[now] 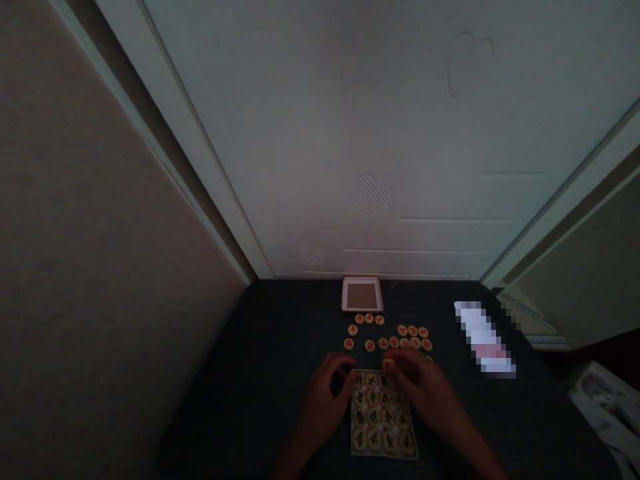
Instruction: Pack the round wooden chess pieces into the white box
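A shallow square tray (384,455) of round wooden Chinese chess pieces with dark characters lies on the dark table in front of me. At its upper left corner is my left hand (324,400), thumb and forefinger curved and apart, with nothing seen between them; the thumb is beside the tray's edge. Over the tray's upper right side, my right hand (423,387) pinches a light round chess piece (389,363), its face not readable. The right hand partly hides the pieces below it. Beyond the tray, several red-marked chess pieces (394,342) lie loosely in rows.
A white-rimmed rectangular tray or lid (362,309) with a brown inside sits against the white panel (320,167) at the back. Toward the table's right edge lies a blurred white object (484,339). A beige wall (100,280) rises at the left.
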A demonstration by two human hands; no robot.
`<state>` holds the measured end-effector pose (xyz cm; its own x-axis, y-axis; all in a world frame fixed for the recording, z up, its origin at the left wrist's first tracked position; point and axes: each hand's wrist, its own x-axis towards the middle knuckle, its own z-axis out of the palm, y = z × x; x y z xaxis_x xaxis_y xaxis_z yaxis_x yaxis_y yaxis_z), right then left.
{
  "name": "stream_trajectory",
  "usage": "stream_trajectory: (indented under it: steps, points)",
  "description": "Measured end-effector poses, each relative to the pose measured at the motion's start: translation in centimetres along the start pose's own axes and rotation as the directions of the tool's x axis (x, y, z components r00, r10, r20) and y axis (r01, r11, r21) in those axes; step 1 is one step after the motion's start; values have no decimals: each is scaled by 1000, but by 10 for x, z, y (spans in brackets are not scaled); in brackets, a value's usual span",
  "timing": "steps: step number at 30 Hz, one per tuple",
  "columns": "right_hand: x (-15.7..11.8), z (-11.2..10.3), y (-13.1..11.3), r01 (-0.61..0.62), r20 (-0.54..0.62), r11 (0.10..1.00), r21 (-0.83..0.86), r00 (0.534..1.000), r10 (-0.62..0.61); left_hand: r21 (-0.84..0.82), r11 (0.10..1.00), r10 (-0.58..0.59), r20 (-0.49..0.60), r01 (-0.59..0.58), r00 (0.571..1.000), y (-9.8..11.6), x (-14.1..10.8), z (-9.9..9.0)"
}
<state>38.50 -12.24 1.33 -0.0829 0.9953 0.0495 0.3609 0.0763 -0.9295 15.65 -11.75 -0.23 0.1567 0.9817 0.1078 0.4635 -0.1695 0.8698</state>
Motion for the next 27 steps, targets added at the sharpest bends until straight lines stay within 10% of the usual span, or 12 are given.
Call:
stream_trajectory:
  steps: [10,27]
  points:
    - [-11,56,-2,-57,49,998,-32,997,58,-38,999,-4,62,6,998,1,-6,-2]
    - [-28,59,4,34,-122,979,-199,991,-59,38,999,6,60,-9,998,4,-7,3]
